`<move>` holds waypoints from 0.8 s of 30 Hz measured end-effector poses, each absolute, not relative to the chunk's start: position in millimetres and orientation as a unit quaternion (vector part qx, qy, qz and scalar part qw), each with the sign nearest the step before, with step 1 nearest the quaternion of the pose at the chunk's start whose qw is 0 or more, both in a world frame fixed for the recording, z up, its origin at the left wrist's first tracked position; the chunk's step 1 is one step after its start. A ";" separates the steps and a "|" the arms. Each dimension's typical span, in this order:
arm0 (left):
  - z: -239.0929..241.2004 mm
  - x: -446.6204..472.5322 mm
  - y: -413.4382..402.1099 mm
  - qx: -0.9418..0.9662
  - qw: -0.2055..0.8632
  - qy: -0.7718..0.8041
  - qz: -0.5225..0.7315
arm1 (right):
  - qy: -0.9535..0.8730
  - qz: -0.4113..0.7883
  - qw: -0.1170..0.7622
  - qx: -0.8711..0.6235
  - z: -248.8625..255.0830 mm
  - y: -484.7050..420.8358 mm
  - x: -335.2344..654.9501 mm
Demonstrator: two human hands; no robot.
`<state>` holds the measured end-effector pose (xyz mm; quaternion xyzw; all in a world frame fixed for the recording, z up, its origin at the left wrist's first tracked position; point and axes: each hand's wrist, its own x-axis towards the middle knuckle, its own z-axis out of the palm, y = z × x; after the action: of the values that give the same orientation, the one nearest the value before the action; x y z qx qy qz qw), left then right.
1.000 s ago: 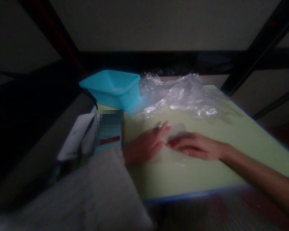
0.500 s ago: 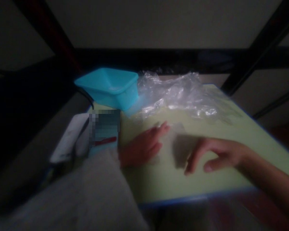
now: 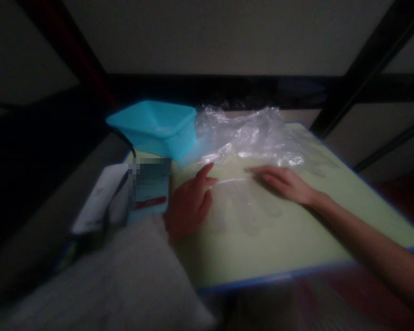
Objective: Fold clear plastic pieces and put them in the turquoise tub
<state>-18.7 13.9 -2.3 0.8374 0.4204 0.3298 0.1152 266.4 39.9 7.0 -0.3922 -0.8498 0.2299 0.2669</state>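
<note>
My left hand (image 3: 189,202) lies on the pale green board (image 3: 296,239), fingers stretched out toward a thin clear plastic sheet (image 3: 243,202) that lies flat on it. My right hand (image 3: 284,183) rests flat on the far edge of that sheet, fingers spread and pointing left. Neither hand grips anything that I can make out. The picture is dim and a little blurred.
A turquoise plastic tub (image 3: 158,126) stands at the board's back left. Crumpled clear plastic (image 3: 251,133) is heaped behind the hands. A blurred-out card or phone (image 3: 149,185) and a white item (image 3: 100,197) lie left of the board. A grey cloth (image 3: 124,280) covers the near left.
My right hand lifted off the sheet, then moved farther back and lay flat near the crumpled plastic. My left hand shifted slightly forward and up. The clear sheet now lies spread flatter.
</note>
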 end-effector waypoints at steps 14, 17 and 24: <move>-0.8 -17.6 14.3 0.812 0.124 0.437 0.365 | -0.848 0.225 0.264 -0.401 11.6 42.4 265.5; -0.6 -18.0 14.8 0.812 0.116 0.434 0.372 | -0.841 0.233 0.260 -0.414 14.3 41.2 265.8; -1.2 -19.5 14.5 0.813 0.114 0.426 0.380 | -0.835 0.369 0.197 -0.357 30.9 30.8 268.3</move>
<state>-19.5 14.5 -1.2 0.8129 0.4261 0.3803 0.1138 268.3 30.8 30.9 -0.3571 -0.8352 0.3692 0.1967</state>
